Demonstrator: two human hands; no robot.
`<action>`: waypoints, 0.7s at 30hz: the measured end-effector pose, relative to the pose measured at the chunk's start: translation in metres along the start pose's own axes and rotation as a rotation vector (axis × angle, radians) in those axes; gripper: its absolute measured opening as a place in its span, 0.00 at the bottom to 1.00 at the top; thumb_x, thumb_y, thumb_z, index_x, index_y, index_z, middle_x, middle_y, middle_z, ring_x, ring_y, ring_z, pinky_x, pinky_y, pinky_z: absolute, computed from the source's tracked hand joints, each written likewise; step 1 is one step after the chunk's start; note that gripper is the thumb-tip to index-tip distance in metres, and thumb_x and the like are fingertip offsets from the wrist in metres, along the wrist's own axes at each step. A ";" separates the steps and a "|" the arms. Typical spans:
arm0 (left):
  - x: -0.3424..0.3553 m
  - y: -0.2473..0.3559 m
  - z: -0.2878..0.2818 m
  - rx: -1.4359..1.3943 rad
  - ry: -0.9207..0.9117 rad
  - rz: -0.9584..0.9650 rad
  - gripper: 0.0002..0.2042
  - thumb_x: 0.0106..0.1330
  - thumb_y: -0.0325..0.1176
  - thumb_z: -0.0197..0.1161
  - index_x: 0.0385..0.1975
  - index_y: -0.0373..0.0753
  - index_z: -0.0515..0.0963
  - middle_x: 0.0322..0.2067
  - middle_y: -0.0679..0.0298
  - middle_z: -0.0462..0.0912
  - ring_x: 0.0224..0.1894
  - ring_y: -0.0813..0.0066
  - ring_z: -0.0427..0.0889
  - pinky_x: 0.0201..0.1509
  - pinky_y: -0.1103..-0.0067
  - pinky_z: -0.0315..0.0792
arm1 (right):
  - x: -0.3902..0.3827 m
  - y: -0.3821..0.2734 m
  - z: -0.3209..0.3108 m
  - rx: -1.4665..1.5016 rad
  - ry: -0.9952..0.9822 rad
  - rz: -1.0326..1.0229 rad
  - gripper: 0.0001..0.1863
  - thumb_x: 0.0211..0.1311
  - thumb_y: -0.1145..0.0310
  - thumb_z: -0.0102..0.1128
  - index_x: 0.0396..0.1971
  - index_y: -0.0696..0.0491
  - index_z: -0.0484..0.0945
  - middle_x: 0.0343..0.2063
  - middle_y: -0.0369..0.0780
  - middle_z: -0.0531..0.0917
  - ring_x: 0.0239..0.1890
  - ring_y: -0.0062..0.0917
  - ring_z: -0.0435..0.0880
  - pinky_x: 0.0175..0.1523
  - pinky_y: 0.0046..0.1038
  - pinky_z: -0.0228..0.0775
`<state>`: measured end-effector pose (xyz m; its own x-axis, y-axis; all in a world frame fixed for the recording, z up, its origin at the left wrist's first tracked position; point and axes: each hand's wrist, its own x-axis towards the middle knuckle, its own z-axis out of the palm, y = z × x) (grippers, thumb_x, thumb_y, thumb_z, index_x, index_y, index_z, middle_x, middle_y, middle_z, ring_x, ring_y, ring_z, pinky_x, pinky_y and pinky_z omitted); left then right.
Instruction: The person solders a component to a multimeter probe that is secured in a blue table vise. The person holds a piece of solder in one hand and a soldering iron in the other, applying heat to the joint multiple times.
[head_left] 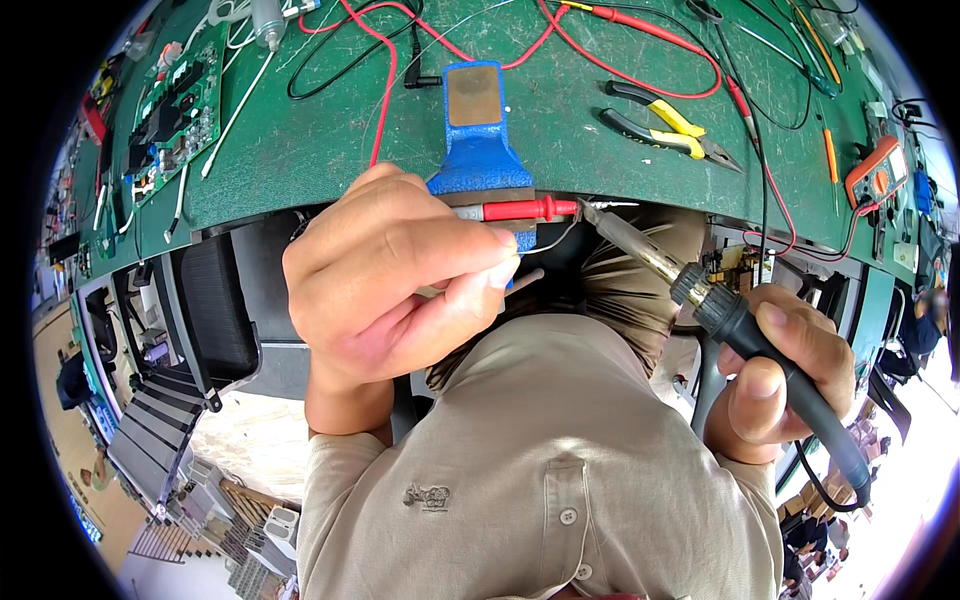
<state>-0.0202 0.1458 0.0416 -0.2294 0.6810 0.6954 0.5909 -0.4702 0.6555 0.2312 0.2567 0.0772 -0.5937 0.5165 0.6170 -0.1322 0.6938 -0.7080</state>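
Shirt front [545, 470] fills my lower view; above it my two hands bring a red probe and a soldering iron together at the blue vise.
Left hand [400, 275] pinches the red probe [525, 210] just in front of the blue vise [478, 140]; right hand [785, 375] grips the soldering iron [745, 335], tip just right of the vise, touching a thin wire [560, 238]. I judge the joint underway, not finished.

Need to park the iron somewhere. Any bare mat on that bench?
Bare green bench mat lies between the green circuit board and the blue bench vise. A smaller patch sits between the vise and the yellow-handled pliers. Right of the pliers it is crowded with red leads and an orange multimeter.
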 end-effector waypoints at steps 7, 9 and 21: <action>0.001 0.000 0.000 0.004 -0.008 -0.001 0.13 0.39 0.18 0.69 0.27 0.36 0.83 0.19 0.67 0.78 0.17 0.77 0.70 0.23 0.81 0.61 | 0.000 0.001 0.000 0.017 -0.001 -0.011 0.18 0.59 0.68 0.70 0.38 0.68 0.75 0.12 0.39 0.75 0.11 0.22 0.73 0.16 0.25 0.64; 0.000 -0.001 0.000 0.005 -0.002 0.001 0.13 0.39 0.18 0.69 0.27 0.36 0.83 0.19 0.67 0.78 0.17 0.77 0.70 0.23 0.81 0.61 | 0.000 0.000 0.003 -0.014 0.000 -0.009 0.19 0.61 0.64 0.68 0.38 0.66 0.75 0.12 0.37 0.74 0.11 0.20 0.72 0.16 0.22 0.62; 0.004 0.002 -0.001 0.046 -0.039 -0.010 0.13 0.37 0.17 0.67 0.27 0.37 0.83 0.19 0.67 0.78 0.17 0.77 0.72 0.23 0.81 0.62 | -0.002 0.000 0.001 0.008 0.008 -0.009 0.19 0.58 0.67 0.70 0.37 0.67 0.75 0.11 0.38 0.74 0.11 0.21 0.72 0.16 0.25 0.64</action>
<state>-0.0202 0.1467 0.0457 -0.2057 0.7073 0.6763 0.6236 -0.4379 0.6476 0.2319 0.2553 0.0756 -0.5864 0.5144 0.6257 -0.1436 0.6942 -0.7053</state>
